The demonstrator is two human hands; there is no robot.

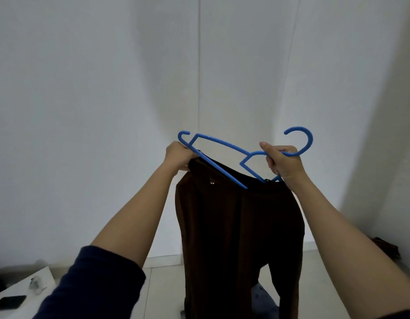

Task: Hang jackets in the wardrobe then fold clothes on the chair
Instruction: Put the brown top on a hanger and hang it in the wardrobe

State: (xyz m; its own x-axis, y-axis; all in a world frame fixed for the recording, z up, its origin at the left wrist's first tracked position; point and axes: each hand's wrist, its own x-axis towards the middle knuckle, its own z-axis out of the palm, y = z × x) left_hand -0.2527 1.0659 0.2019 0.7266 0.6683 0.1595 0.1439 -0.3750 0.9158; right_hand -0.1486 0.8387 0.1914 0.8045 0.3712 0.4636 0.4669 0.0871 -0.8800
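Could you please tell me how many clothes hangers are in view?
1. The blue hanger is held up before the wall, left hand at its end, right hand below its hook, partly inside the dark garment.

A home room: white walls (pixel 84 88), tiled floor (pixel 162 286), phone (pixel 9 302) on a white table (pixel 22 287)

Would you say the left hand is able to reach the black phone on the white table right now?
Probably not yet: the left hand is busy gripping the brown garment and the blue hanger. Nothing blocks the path down to the black phone, though.
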